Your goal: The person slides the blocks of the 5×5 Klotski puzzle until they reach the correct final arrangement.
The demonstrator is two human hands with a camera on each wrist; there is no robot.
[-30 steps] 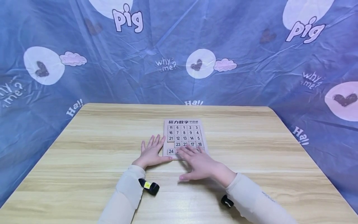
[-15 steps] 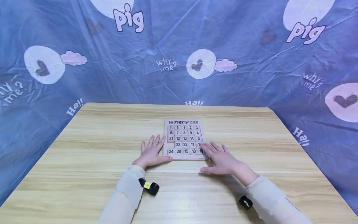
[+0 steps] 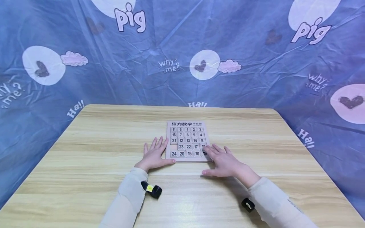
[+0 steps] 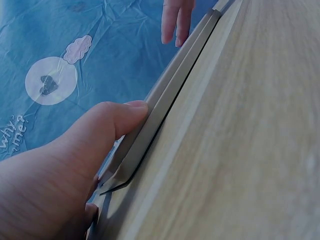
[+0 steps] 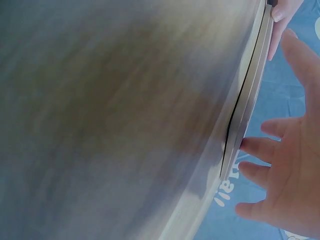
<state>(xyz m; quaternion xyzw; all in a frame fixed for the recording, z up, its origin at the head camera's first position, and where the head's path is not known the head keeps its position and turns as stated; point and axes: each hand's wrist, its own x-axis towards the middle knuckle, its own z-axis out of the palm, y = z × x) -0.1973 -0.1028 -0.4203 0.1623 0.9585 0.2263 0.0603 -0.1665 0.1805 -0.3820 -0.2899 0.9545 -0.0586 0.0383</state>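
Observation:
A sliding number puzzle lies flat on the table, with a gap at the left end of its fourth row. The bottom row reads 24, 20, 15, 10, 19. My left hand rests at its lower left corner, fingers spread along the left side. In the left wrist view, the left thumb touches the near edge of the board. My right hand is over the lower right corner, its fingertips partly covering the 18 and 19 tiles. In the right wrist view, that hand's fingers are spread and relaxed.
The wooden table surrounds the puzzle. A blue printed cloth hangs behind it and at the sides. A black strap device is on the left wrist, another black device on the right.
My right hand has moved right, from over the lower middle tiles to the lower right corner, uncovering most of the bottom row. The left hand and the board have stayed in place.

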